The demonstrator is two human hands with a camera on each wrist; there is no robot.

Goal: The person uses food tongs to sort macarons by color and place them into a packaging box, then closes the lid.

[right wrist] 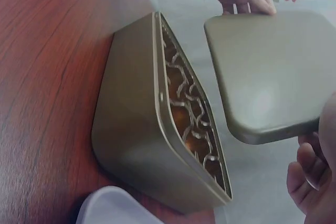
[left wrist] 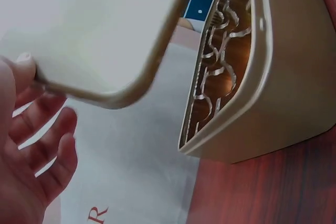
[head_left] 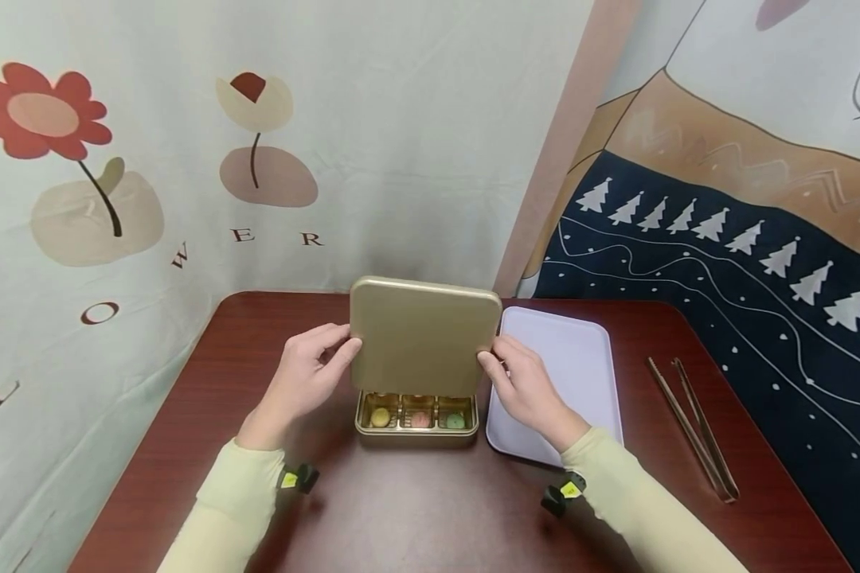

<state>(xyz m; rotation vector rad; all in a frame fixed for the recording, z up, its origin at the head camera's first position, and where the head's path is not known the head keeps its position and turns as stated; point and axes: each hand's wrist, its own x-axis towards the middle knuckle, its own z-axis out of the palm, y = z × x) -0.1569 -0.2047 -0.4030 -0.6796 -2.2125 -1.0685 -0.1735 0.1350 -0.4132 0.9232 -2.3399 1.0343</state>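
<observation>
A gold tin (head_left: 417,439) stands upright on the table, uncovered, with a clear divided insert (left wrist: 223,72) inside. In its front row sit a yellow round piece (head_left: 381,417), a pink one (head_left: 420,419) and a green one (head_left: 455,420); the rear compartments are hidden in the head view. Raised and tilted over the tin is its gold lid (head_left: 424,338). My left hand (head_left: 310,370) pinches the lid's left edge between thumb and fingers. On the opposite edge, my right hand (head_left: 526,386) pinches it the same way. Both wrist views show the lid apart from the tin's rim.
A pale lilac tray (head_left: 580,382) lies right of the tin, partly under my right hand and forearm. Metal tongs (head_left: 695,434) rest farther right on the dark red wooden table (head_left: 416,517). Printed cloth (head_left: 401,159) hangs behind the table.
</observation>
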